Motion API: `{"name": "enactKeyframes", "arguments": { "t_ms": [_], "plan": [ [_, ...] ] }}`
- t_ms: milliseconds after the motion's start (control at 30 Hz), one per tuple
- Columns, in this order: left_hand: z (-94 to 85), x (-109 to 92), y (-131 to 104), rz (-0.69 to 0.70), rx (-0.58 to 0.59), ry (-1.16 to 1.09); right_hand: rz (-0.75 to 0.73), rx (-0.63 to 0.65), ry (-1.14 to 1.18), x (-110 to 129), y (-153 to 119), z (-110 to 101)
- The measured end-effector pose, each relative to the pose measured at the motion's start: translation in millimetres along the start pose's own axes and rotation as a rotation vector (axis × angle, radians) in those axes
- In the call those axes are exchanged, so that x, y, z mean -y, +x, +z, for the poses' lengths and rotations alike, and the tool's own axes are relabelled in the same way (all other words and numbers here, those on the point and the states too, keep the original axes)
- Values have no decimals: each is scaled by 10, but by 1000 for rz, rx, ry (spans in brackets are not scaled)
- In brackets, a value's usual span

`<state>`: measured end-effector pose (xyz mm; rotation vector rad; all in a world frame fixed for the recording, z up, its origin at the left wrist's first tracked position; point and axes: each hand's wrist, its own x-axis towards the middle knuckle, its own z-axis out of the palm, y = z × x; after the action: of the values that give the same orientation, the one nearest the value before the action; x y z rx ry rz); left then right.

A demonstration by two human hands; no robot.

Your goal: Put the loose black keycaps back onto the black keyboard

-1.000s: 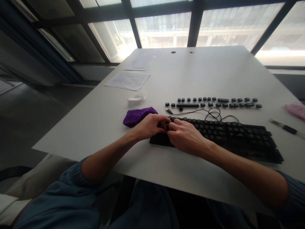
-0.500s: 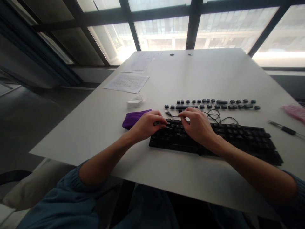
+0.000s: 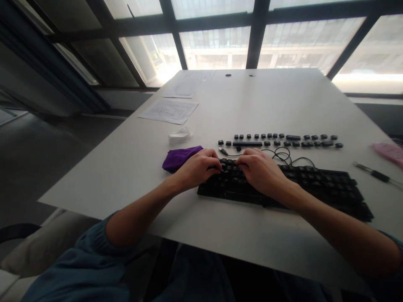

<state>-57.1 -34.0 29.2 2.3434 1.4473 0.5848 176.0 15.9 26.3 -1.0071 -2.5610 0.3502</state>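
Observation:
A black keyboard (image 3: 233, 196) lies near the front of the white table, with part of its keys covered by my hands. My left hand (image 3: 201, 167) is over its left end, thumb and fingers pinched together; what lies between the fingertips is too small to make out. Beside it, my right hand (image 3: 260, 170) rests on the upper keys, its fingers curled closed and their tips hidden. Just behind the keyboard sits a single loose keycap (image 3: 238, 149). Farther back, removed keycaps stand in two rows, including a long space bar (image 3: 247, 144).
A black cable (image 3: 281, 156) with a USB plug (image 3: 222, 150) coils behind the keyboard. A purple pouch (image 3: 178, 159) and white packet (image 3: 180, 135) lie left, with paper sheets (image 3: 170, 110) beyond. On the right are a dark-handled tool (image 3: 379, 175) and pink cloth (image 3: 388, 153).
My right hand has drawn back from behind the keyboard onto its keys. A loose keycap now lies uncovered where its fingertips were. My left hand has stayed at the keyboard's left end.

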Motion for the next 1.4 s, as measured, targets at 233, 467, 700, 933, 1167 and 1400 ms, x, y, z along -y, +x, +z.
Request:
{"name": "enactKeyframes", "arguments": {
  "t_ms": [233,467,700,933,1167,1400],
  "plan": [
    [33,29,0,24,-8,1,66,-20,-62,-171,71,-261],
    [51,40,5,8,-8,-15,142,7,-69,-367,172,-184],
    [46,54,6,19,-4,-24,148,135,-4,-328,183,30],
    [72,85,3,28,-17,-22,144,141,38,-310,188,-31],
    [60,60,22,6,-57,-46,171,174,41,-361,201,-69],
    [78,110,56,-78,-224,-2,175,171,-20,-286,174,-89]
  ]
}}
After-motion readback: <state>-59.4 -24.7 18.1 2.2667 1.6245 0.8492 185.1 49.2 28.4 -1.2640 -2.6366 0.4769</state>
